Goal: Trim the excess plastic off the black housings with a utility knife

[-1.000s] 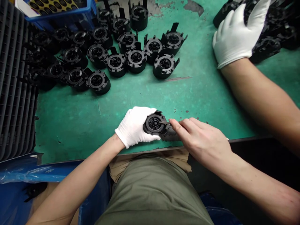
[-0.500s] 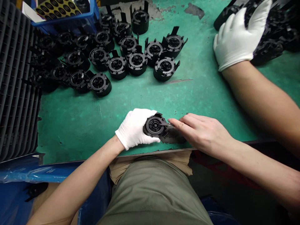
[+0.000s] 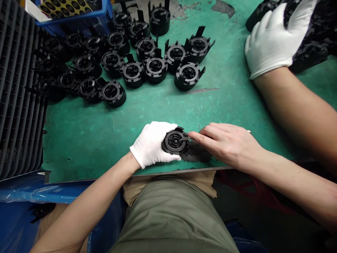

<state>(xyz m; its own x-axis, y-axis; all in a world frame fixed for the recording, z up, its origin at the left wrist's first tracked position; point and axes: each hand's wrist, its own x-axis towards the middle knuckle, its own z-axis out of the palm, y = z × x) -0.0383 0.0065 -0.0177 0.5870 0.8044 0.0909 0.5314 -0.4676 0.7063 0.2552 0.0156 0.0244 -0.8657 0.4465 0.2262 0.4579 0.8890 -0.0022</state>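
Observation:
My left hand (image 3: pixel 150 144), in a white glove, is wrapped around a round black plastic housing (image 3: pixel 174 142) near the front edge of the table. The housing's ribbed circular face is turned up toward me. My bare right hand (image 3: pixel 228 144) pinches a small, thin, pointed metal tool (image 3: pixel 185 139) from the right side. The tool's tip lies over the face of the housing, to the right of its centre. Fingers cover most of the tool, so its exact kind cannot be made out.
Several similar black housings (image 3: pixel 133 72) stand on the green table (image 3: pixel 86 137) at the back left. A blue bin (image 3: pixel 98 21) holds a sheet of round stickers (image 3: pixel 65 7). At left are stacked grey ribbed trays (image 3: pixel 18 88). A co-worker's gloved hand (image 3: pixel 273 42) rests by more black parts at right.
The tool's tip and my right hand have shifted very slightly against the housing. My left hand keeps its hold. The table scene has moved slightly in view.

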